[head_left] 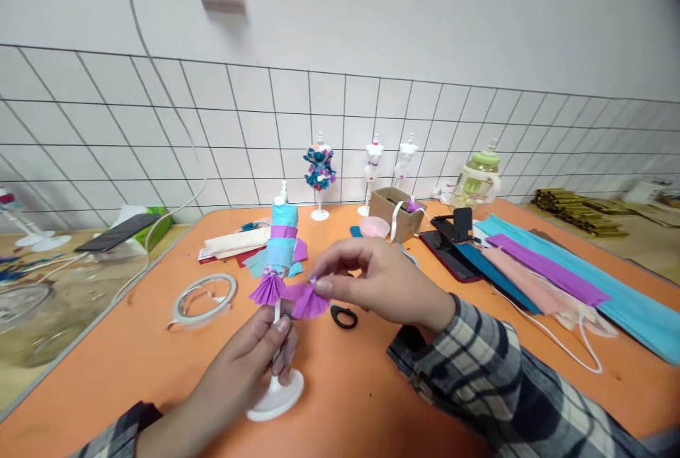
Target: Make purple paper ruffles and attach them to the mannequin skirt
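Note:
A small white mannequin stand [275, 394] wears a paper dress of blue and purple bands [282, 237] with a purple pleated frill [268, 289] at its hem. My left hand [249, 362] is closed round the stand's thin pole just above the round base. My right hand [366, 275] pinches a second purple pleated paper fan [309, 302] between thumb and fingertips, held right beside the dress's hem. Black scissors [343, 316] lie on the orange table [132, 366] under my right hand.
A roll of clear tape [205, 297] lies left of the stand. Crepe paper sheets in blue, purple and pink [552, 274] lie to the right, next to a phone [451, 254] and a cardboard box [396, 212]. Three other mannequins [320, 171] and a green-lidded bottle [478, 178] stand by the wire grid.

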Motion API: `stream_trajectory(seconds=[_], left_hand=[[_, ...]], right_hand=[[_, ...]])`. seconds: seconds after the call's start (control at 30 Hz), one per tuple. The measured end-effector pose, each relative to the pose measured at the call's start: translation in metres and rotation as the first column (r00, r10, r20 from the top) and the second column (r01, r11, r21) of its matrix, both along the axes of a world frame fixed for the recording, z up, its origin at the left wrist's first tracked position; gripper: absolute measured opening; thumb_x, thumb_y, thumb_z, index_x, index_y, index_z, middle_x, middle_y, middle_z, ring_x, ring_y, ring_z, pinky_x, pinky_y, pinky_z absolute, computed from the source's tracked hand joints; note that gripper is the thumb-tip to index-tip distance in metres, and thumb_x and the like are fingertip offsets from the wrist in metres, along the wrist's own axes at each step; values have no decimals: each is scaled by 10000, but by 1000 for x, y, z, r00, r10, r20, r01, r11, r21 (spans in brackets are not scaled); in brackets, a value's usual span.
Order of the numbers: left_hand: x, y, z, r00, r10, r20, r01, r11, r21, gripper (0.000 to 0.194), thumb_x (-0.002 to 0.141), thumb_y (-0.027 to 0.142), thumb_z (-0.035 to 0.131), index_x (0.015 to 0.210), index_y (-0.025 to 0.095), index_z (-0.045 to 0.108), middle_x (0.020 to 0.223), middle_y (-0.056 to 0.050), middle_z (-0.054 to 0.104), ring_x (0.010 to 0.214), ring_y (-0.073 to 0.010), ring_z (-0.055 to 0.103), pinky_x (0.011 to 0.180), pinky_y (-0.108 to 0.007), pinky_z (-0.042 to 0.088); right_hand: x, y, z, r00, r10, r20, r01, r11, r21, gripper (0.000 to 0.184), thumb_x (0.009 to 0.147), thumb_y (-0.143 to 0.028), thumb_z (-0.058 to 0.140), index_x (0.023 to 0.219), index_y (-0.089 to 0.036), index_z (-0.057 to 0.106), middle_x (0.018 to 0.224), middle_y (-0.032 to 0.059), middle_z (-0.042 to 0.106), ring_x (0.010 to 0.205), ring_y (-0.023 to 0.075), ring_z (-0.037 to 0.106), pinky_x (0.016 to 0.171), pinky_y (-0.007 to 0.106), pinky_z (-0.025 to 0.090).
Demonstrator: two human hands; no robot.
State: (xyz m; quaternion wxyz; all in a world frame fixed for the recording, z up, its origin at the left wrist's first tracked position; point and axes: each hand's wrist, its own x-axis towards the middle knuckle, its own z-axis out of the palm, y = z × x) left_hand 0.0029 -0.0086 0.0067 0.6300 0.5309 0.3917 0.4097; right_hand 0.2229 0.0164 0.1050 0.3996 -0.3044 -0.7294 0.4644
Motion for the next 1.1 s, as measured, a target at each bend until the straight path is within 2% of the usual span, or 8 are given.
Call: stream_trajectory(seconds=[0.07, 0.13, 0.27, 0.33, 0.43, 0.6, 0.8, 1.1], left_hand=[[-1, -3, 3, 999, 39, 21, -40, 999, 35, 446, 823, 617, 705, 892, 211, 534, 573, 67, 520, 482, -94, 409, 472, -220, 401], [0, -3, 7, 996, 55, 65, -59, 997, 58, 449, 821, 614, 710, 897, 212, 525, 565, 75, 516, 471, -90, 408, 467, -215, 410], [1, -4, 9, 988, 27, 151, -38, 997, 68, 445, 833, 585, 714, 779, 209, 484, 545, 81, 506, 440, -73, 406, 457, -206, 428], [0, -6, 7, 984, -3, 179, -8, 998, 63, 445, 832, 575, 722, 773, 205, 482, 534, 82, 510, 426, -68, 409, 445, -198, 425], [0, -9, 6, 976, -24, 216, 12, 998, 57, 423, 832, 556, 732, 832, 197, 509, 533, 82, 524, 419, -61, 394, 432, -183, 419], [0, -11, 10, 967, -55, 249, 41, 997, 62, 391, 848, 518, 730, 885, 193, 517, 541, 77, 529, 419, -62, 378, 420, -178, 427], [0, -11, 11, 964, -63, 260, 55, 998, 38, 382, 852, 504, 728, 942, 185, 538, 557, 67, 535, 420, -68, 372, 413, -186, 442], [-3, -13, 9, 962, -80, 260, 74, 997, 33, 361, 863, 483, 722, 972, 176, 567, 556, 61, 530, 427, -75, 387, 414, -187, 429]], right_hand=[[-21, 1, 11, 998, -59, -25, 60, 998, 19, 117, 822, -266, 750, 892, -174, 739, 861, 25, 740, 778, 143, 664, 715, 282, 533], [-36, 2, 13, 994, -98, -40, 99, 995, 16, 90, 813, -230, 752, 881, -171, 737, 885, 26, 747, 817, 148, 681, 744, 287, 547], [-49, 1, 3, 993, -114, -28, 113, 993, -21, 70, 811, -204, 746, 874, -179, 726, 862, 13, 740, 786, 144, 692, 722, 286, 551], [-53, -1, -2, 993, -114, -31, 113, 992, -50, 133, 811, -208, 748, 932, -195, 695, 793, -11, 723, 719, 138, 684, 691, 286, 542], [-56, -4, -6, 993, -105, -59, 99, 991, -94, 317, 786, -214, 779, 1040, -234, 590, 720, -51, 699, 643, 141, 670, 663, 296, 534], [-57, -2, -9, 986, -102, -133, 93, 993, -73, 369, 759, -252, 802, 850, -236, 444, 722, -60, 661, 649, 136, 646, 614, 271, 504], [-51, 0, -7, 986, -166, -29, 168, 981, 93, 248, 781, -212, 761, 807, -208, 515, 775, -52, 626, 733, 115, 615, 666, 255, 466], [-50, -2, -6, 979, -201, 23, 197, 973, 120, 232, 770, -173, 757, 783, -202, 527, 786, -52, 620, 750, 115, 616, 690, 258, 466]])
